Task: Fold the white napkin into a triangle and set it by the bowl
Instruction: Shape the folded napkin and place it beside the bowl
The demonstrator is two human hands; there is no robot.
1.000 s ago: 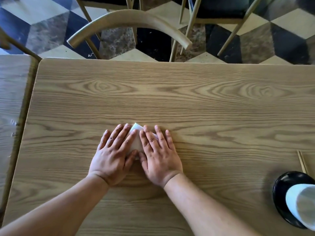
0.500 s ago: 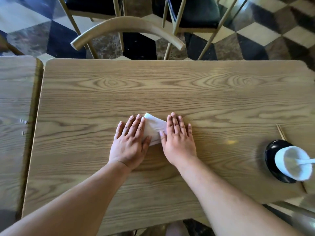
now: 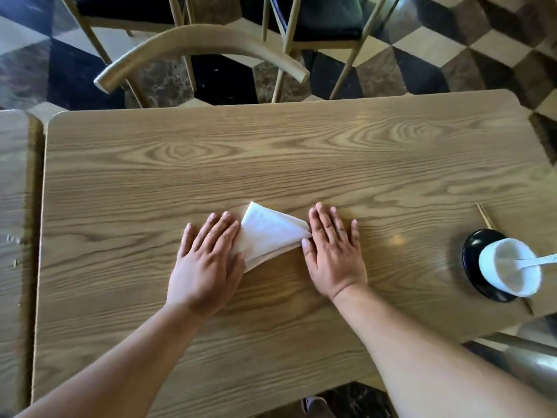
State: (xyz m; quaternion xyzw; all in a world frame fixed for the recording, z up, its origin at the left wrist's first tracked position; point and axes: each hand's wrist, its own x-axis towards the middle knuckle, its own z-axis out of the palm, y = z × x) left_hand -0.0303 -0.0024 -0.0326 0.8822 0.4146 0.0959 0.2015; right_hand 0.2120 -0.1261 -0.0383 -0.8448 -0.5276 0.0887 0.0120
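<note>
The white napkin (image 3: 268,233) lies folded into a triangle near the middle of the wooden table (image 3: 271,164). My left hand (image 3: 208,260) lies flat, palm down, over the napkin's left edge. My right hand (image 3: 334,251) lies flat on the table just right of the napkin, its thumb touching the right corner. Both hands have their fingers spread and hold nothing. The white bowl (image 3: 509,267) with a white spoon (image 3: 539,260) in it stands on a black saucer (image 3: 473,251) at the table's right side, well away from the napkin.
Wooden chopsticks (image 3: 484,215) lie behind the saucer. A curved wooden chair back (image 3: 199,46) stands past the table's far edge. A second table (image 3: 15,236) adjoins on the left. A metal post (image 3: 518,354) shows at the lower right.
My hands have slid apart, left and right, and now uncover most of the napkin. The view has shifted so the bowl and saucer show in full.
</note>
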